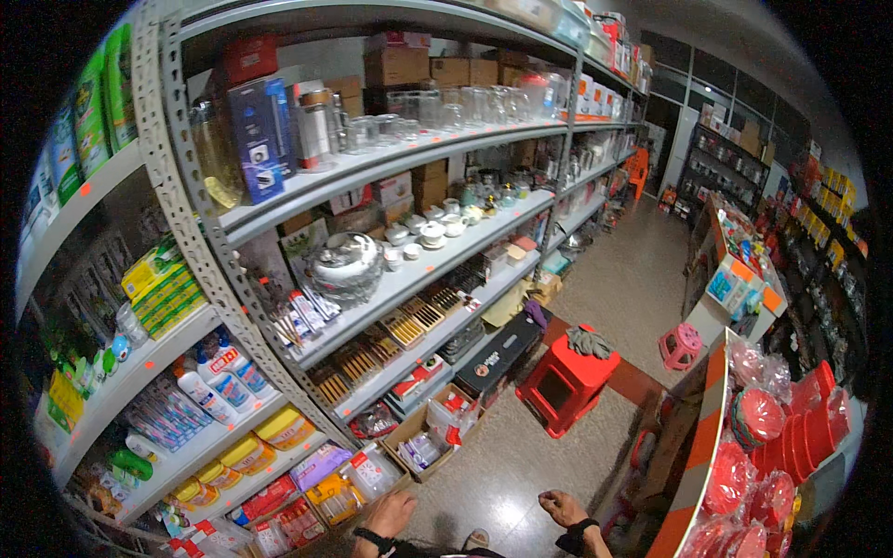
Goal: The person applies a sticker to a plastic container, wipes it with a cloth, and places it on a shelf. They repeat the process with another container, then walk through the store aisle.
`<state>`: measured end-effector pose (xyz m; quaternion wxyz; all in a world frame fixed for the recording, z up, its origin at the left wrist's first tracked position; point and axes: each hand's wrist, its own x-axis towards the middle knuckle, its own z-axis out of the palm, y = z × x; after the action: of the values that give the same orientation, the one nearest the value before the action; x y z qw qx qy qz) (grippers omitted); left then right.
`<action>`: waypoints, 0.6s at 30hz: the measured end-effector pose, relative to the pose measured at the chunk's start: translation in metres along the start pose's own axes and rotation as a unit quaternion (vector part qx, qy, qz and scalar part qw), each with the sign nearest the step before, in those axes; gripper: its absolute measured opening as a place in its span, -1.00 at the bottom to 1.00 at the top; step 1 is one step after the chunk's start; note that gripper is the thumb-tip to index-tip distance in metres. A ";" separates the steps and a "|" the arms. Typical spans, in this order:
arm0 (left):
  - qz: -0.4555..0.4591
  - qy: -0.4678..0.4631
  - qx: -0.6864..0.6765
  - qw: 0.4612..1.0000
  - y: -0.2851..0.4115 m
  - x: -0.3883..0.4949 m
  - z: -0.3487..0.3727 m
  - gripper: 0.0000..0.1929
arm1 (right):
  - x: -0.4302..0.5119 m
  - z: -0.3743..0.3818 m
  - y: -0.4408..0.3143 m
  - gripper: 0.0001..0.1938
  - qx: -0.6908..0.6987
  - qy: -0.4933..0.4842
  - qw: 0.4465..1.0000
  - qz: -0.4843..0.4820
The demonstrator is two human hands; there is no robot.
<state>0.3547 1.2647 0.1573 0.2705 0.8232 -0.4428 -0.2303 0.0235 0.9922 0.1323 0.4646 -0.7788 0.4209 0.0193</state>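
Note:
My left hand (392,515), with a black band at the wrist, is at the bottom centre, near a cardboard box of packaged goods (377,474); nothing shows in it. To the right, my right hand (564,508) is held over the tiled floor, its fingers curled and a black band on the wrist; I cannot tell whether it holds anything. Ahead of my hands stands a red plastic stool (575,370) with a grey cloth (589,342) on top. On the metal shelf to the left are white teacups (432,234), a plastic-wrapped pot (345,261) and glassware (453,115).
Open cardboard boxes (425,446) line the floor along the shelf's foot. A pink stool (680,347) stands farther up the aisle. At the right, a counter edge with orange stripes (708,446) borders plastic-wrapped red tubs (788,446). A long black box (502,356) lies low by the shelf.

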 end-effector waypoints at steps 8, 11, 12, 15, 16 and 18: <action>0.136 -0.067 0.013 0.988 0.112 0.057 0.037 -0.70 | -0.054 -0.035 0.029 -0.55 0.089 0.097 0.991 0.026; 0.183 -0.085 0.027 0.979 0.123 0.084 0.050 -0.68 | -0.069 -0.033 0.036 -0.55 0.124 0.113 0.985 0.043; 0.179 -0.097 0.035 0.978 0.122 0.094 0.054 -0.68 | -0.071 -0.034 0.039 -0.56 0.134 0.118 0.982 0.054; 0.158 -0.123 0.054 0.978 0.108 0.128 0.073 -0.67 | -0.074 -0.041 0.050 -0.57 0.142 0.141 0.976 0.085; 0.134 -0.133 0.066 0.980 0.098 0.141 0.081 -0.67 | -0.073 -0.045 0.054 -0.58 0.144 0.156 0.973 0.087; 0.107 -0.165 0.058 0.979 0.066 0.171 0.101 -0.66 | -0.067 -0.056 0.063 -0.59 0.150 0.164 0.971 0.091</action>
<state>0.3379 1.0639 0.1012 0.1687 0.7361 -0.5793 -0.3067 -0.0825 0.9794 0.1476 0.4971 -0.6511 0.5588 -0.1292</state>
